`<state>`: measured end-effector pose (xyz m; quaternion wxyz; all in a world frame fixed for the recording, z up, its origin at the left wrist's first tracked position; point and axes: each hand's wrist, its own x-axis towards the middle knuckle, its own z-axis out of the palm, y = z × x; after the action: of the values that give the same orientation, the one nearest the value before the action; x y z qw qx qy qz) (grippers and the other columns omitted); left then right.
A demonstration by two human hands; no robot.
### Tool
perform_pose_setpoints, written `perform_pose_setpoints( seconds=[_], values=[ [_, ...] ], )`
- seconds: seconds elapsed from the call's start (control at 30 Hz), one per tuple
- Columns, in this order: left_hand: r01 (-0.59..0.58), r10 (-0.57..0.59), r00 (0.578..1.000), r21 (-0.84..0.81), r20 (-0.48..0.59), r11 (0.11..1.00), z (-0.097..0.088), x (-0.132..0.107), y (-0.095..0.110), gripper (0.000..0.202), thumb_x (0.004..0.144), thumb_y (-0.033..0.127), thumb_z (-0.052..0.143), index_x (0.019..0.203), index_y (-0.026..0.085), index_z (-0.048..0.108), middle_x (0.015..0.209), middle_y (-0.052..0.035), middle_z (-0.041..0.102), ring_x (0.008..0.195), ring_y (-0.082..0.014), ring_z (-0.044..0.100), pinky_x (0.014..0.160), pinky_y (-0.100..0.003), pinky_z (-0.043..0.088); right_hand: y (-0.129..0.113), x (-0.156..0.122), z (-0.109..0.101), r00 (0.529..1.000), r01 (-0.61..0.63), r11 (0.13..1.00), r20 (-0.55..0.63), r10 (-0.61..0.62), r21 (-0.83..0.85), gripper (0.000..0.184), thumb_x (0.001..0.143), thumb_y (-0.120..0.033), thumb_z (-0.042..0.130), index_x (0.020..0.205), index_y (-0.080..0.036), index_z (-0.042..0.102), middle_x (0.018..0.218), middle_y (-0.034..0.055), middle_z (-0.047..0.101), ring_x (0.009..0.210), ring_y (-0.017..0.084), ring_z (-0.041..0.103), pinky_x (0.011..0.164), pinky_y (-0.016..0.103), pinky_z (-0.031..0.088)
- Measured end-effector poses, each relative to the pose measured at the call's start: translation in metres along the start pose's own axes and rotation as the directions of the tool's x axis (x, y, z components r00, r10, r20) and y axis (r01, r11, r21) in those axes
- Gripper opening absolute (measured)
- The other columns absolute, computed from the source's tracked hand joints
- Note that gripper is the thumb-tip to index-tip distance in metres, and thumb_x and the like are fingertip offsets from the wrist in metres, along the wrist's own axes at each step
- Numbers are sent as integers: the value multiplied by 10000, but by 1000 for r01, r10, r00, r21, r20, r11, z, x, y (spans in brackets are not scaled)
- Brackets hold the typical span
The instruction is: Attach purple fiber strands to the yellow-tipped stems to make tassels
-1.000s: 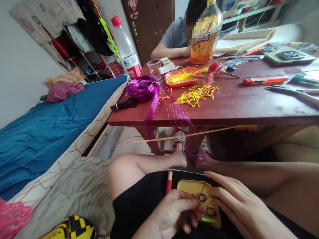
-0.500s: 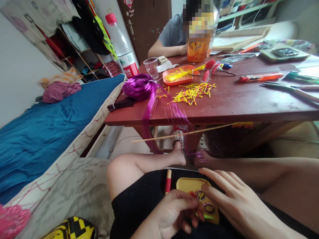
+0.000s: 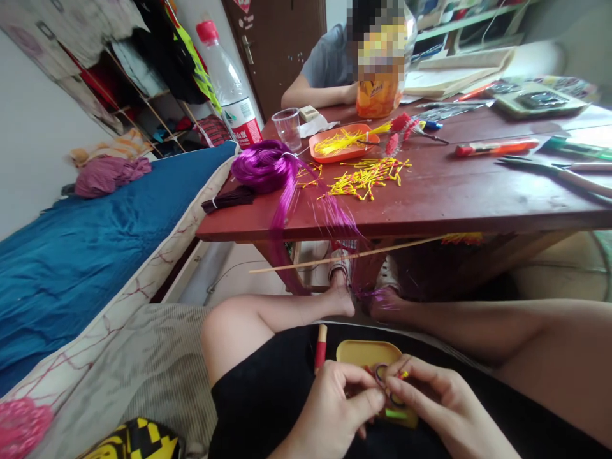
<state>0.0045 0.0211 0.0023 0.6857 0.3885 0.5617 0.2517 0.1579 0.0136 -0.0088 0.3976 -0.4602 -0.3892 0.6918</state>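
Over my lap, both hands are close together above a small yellow tray. My left hand is closed in a pinch; whatever it may hold is hidden by its fingers. My right hand pinches a small yellow stem, whose tip sticks out above the thumb. Dark round scissor handles show between the hands in the tray, partly covered. A bright green piece lies lower in the tray. Left of the tray, a stick wound with red rests on the black cloth.
Ahead, a red-brown table carries a purple fibre bundle, yellow stems, an orange tray and pliers. A thin stick extends below its edge. A person sits opposite. A bed stands left.
My right hand has gone from outstretched fingers to a pinch with a yellow tip showing. My left hand has turned over slightly, its thumb now on top, nearer the right fingers.
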Motion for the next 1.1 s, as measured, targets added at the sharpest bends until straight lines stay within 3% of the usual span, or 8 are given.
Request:
perform_pose_setpoints(
  seconds=[0.2,0.5,0.63,0.67,0.73,0.8,0.87,1.1],
  values=[
    [145,-129,988,-240,81,960,-5,4,0,365,583,461,720,646,112,632,621,-17,601,566,-113,521,503,-228,439,2,2,0,996,-86,986,11,85,141,257,715,-392,681,660,-144,645,653,14,629,622,150,585,631,265,476],
    [163,-144,985,-233,94,959,-4,8,3,252,506,296,791,608,102,667,590,-23,638,576,-117,544,608,-241,405,4,3,7,995,-93,986,-25,97,135,306,709,-434,677,639,-145,603,628,2,615,602,129,578,592,217,467],
    [176,-171,984,-323,44,930,-3,8,4,231,478,264,789,553,107,638,539,-14,623,526,-105,530,586,-234,393,14,-4,-2,944,175,965,-246,-221,-194,204,774,-363,609,871,-188,571,704,5,625,600,151,607,548,238,513],
    [191,-184,982,-348,53,918,-3,8,4,235,470,264,790,542,106,631,534,-17,623,511,-102,527,575,-231,388,16,-6,-6,862,287,875,-293,-414,-389,182,782,-323,595,914,-202,563,739,11,633,628,160,619,563,243,521],
    [221,-197,975,-390,101,894,-3,8,6,246,456,260,797,528,100,625,533,-25,623,492,-95,524,555,-223,378,19,-7,-16,634,444,499,-132,-762,-744,175,783,-227,568,957,-215,574,852,37,659,776,188,642,703,270,518],
    [239,-193,970,-413,149,879,-4,7,7,245,463,255,804,534,94,634,537,-24,618,489,-85,520,549,-214,375,18,-4,-22,506,535,90,233,-831,-840,263,772,-141,533,1023,-201,582,1002,60,672,996,221,599,931,331,411],
    [245,-187,967,-452,171,858,-4,6,6,231,468,247,808,544,104,644,533,-13,613,490,-83,522,554,-215,383,15,2,-22,466,610,-139,495,-733,-780,328,774,-99,496,1089,-165,561,1070,65,675,1104,214,546,1045,358,277],
    [160,-127,987,-589,98,792,1,5,2,173,488,190,778,608,114,679,577,-11,618,540,-89,533,582,-211,393,16,9,-5,391,628,-296,620,-680,-720,311,778,-22,405,1052,-90,534,964,100,722,967,168,644,986,321,390]
  ],
)
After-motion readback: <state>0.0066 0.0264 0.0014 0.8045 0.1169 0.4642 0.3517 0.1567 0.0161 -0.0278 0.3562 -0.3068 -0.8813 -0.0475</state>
